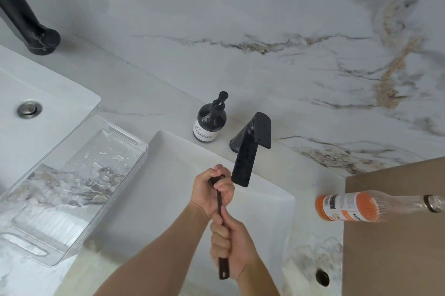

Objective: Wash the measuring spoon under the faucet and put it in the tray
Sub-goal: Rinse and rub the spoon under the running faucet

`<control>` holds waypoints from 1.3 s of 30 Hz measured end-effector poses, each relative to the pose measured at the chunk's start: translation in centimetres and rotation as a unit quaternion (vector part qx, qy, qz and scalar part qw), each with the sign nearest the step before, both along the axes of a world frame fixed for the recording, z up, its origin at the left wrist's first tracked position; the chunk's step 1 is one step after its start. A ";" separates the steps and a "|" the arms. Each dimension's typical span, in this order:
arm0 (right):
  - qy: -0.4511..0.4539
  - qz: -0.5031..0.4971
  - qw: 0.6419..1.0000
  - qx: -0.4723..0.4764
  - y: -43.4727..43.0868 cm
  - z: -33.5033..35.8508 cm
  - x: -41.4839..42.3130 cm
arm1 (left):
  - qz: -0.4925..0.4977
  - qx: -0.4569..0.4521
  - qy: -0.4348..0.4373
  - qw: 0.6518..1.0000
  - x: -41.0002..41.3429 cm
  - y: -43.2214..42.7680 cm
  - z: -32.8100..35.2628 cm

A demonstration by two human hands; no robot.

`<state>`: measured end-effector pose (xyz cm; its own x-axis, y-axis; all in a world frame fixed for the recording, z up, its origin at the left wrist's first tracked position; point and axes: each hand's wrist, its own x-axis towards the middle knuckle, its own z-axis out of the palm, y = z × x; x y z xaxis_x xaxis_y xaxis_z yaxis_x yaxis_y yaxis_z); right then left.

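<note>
Holding the measuring spoon (220,209) with both hands over the white sink basin (265,218), you are working just below the spout of the black faucet (250,151). In the head view your left hand (212,191) is wrapping around the bowl end of the spoon — fingers curled tight over it, so the bowl itself is mostly hidden. Your right hand (232,245) is clenching the dark handle lower down, with the handle's end and its hanging hole poking out below your palm. The spoon is standing nearly upright in the frame, bowl end toward the faucet, and your left fingers are sitting right beside the spout's tip; whether water is running is not something the view lets me tell.

To your left, the clear plastic tray (134,148) is resting on the marble counter (149,103), just beside the basin's left edge, its floor wet with droplets and streaks. A dark soap pump bottle (210,120) is standing upright behind the basin, next to the faucet's base. On your right, a bottle with orange contents (361,206) is lying on its side on a brown surface (397,247), its open neck pointing right. A second white sink (36,93) with a metal drain (29,108) — and another black faucet column (21,14) — is sitting at the far left.
</note>
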<state>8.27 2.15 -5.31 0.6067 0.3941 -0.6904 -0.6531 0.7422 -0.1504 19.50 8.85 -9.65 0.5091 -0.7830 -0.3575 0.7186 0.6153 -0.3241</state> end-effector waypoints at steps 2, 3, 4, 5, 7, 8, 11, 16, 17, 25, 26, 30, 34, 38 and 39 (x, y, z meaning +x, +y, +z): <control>0.011 0.042 0.998 -0.044 -1.6 0.6 0.2 | -0.005 -0.026 0.015 1.000 0.1 -0.3 -0.4; 0.023 0.074 0.994 -0.083 -2.9 1.1 0.4 | -0.019 -0.015 0.020 0.999 0.3 -0.4 -0.5; 0.032 0.106 0.987 -0.116 -4.3 1.6 0.5 | -0.042 -0.008 0.025 0.999 0.7 -0.5 -0.5; 0.039 0.132 0.981 -0.137 -5.5 2.0 0.6 | -0.057 0.008 0.030 0.998 1.0 -0.7 -0.4; 0.050 0.175 0.970 -0.160 -7.2 2.8 1.0 | -0.077 0.034 0.023 0.996 1.2 -1.4 -0.2; 0.054 0.193 0.965 -0.169 -7.6 3.1 1.2 | -0.082 0.044 0.014 0.996 1.1 -1.7 0.0; 0.066 0.177 0.967 -0.171 -7.6 3.6 1.5 | -0.066 0.089 -0.014 0.994 0.8 -2.6 0.3; 0.057 0.117 0.972 -0.195 -4.2 3.0 0.9 | -0.030 0.068 0.001 0.997 0.9 -2.5 0.3; 0.054 0.116 0.970 -0.205 -3.6 3.0 0.8 | -0.041 0.048 -0.002 0.998 1.1 -2.4 0.2; -0.023 0.256 0.690 -0.676 -3.2 3.2 2.0 | -0.072 0.103 -0.054 0.991 2.0 -3.3 0.0; -0.034 0.275 0.655 -0.703 -2.9 3.1 2.0 | -0.074 0.089 -0.043 0.992 2.0 -3.4 -0.1; 0.017 0.182 0.837 -0.515 -2.6 2.7 1.2 | -0.128 0.057 -0.043 0.989 2.2 -2.6 -0.2; 0.046 0.091 0.976 -0.192 -3.7 3.5 0.5 | -0.113 0.005 -0.016 0.993 1.5 -2.1 -0.3; 0.049 0.093 0.962 -0.251 -3.5 2.8 0.6 | -0.108 0.043 -0.015 0.993 1.7 -2.9 -0.7; 0.046 0.120 0.931 -0.342 -3.5 2.6 1.0 | -0.106 0.060 -0.007 0.993 1.8 -2.9 -0.9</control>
<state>9.28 -1.33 -2.68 0.4841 -0.0406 -0.8741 -0.8213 0.3234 -0.4699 21.32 5.91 -10.52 0.3439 -0.8246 -0.4492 0.8398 0.4841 -0.2458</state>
